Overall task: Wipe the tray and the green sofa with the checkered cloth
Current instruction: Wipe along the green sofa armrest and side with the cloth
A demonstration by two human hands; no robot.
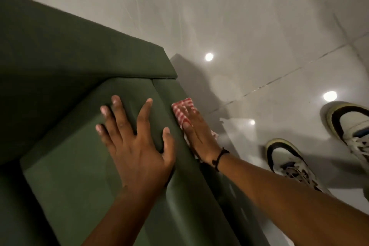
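The floor (249, 26) around us was pale glossy tile, mirroring ceiling lights, with thin grout lines running across it and our two sneakers (289, 164) planted at the right. At the left stood the green sofa (69, 156), a boxy piece in matte, finely woven fabric with squared cushions and crisp seams. Our left hand (135, 146) lay flat and spread wide on the seat cushion, gripping nothing, only bracing. Our right hand (197, 136) pressed the checkered cloth (182, 109) flat against the sofa's outer face on the right, fingers extended over it, not pinching; the cloth, a thin red-and-white weave, showed beyond the fingertips and bunched a little near the wrist, where a dark cord bracelet (219, 158) sat. The tray was nowhere in view. We judged the step to be wiping that side panel. To do it well we would keep the palm's pressure even, stroke along the panel's length, and smooth the bunched edge so it did not drag.
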